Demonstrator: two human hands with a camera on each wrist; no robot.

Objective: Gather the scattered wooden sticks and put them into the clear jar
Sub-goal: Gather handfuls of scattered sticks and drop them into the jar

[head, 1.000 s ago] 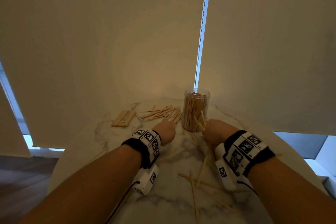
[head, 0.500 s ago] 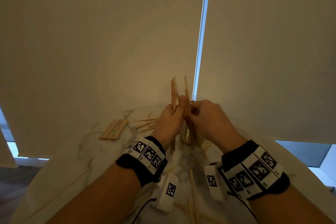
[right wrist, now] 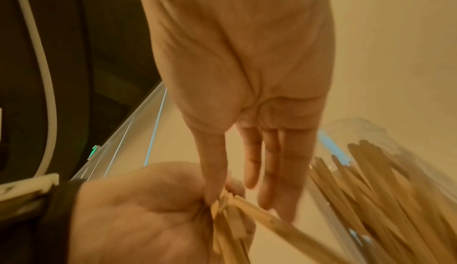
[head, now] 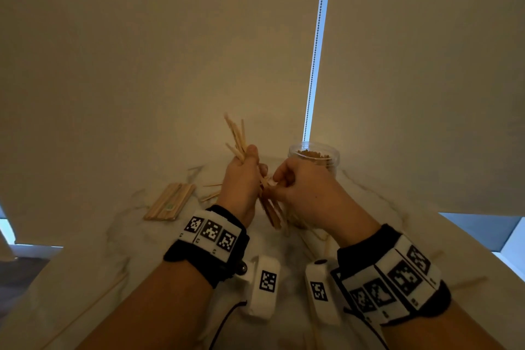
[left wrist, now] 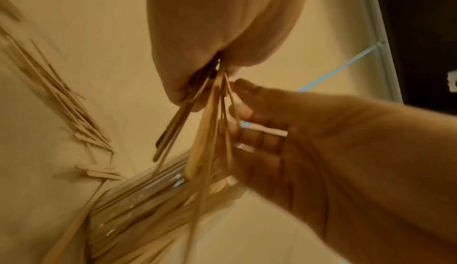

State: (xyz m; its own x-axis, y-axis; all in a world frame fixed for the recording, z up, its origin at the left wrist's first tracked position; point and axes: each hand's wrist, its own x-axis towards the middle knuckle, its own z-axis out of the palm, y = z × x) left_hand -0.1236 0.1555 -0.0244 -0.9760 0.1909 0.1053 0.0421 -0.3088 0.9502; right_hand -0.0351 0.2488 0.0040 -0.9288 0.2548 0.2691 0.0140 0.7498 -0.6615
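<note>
My left hand (head: 241, 179) grips a bundle of wooden sticks (head: 237, 136) above the table; their tops fan up and to the left, their lower ends hang below the fist. My right hand (head: 304, 187) is beside it, thumb and fingertips pinching the bundle's lower part. The left wrist view shows the sticks (left wrist: 205, 131) coming out of the left fist (left wrist: 217, 24) past the right hand's fingers (left wrist: 237, 112). The clear jar (head: 315, 155), packed with upright sticks, stands just behind the right hand, its mouth open. The jar (right wrist: 371, 190) also fills the right of the right wrist view.
A flat stack of sticks (head: 170, 202) lies at the back left of the marble table (head: 127, 236), with loose sticks (head: 211, 193) next to it. A long thin stick (head: 85, 312) lies near the left edge. A blind cord (head: 315, 51) hangs behind the jar.
Both hands left the tabletop and lifted a bundle of sticks. The bundle stood upright in front of the jar half a second ago; now it tilts left and the jar's mouth shows.
</note>
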